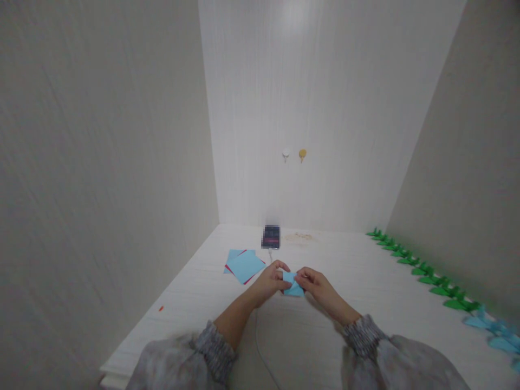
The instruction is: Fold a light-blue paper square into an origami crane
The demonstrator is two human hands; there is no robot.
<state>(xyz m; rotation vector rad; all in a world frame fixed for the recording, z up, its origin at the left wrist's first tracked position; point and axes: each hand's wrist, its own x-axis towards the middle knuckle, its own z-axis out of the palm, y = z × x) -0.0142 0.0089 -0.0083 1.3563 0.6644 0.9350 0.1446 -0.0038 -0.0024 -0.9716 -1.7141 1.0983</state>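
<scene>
no lettering can be read, the phone screen (271,236) being blurred blocks.

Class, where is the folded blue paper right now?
In the head view, the folded blue paper is between the left hand and right hand, below and right of centre, to the right of the loose sheets.

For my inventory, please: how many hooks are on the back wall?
2: a white hook and, just right of it, a yellow hook, both on the back wall.
</scene>
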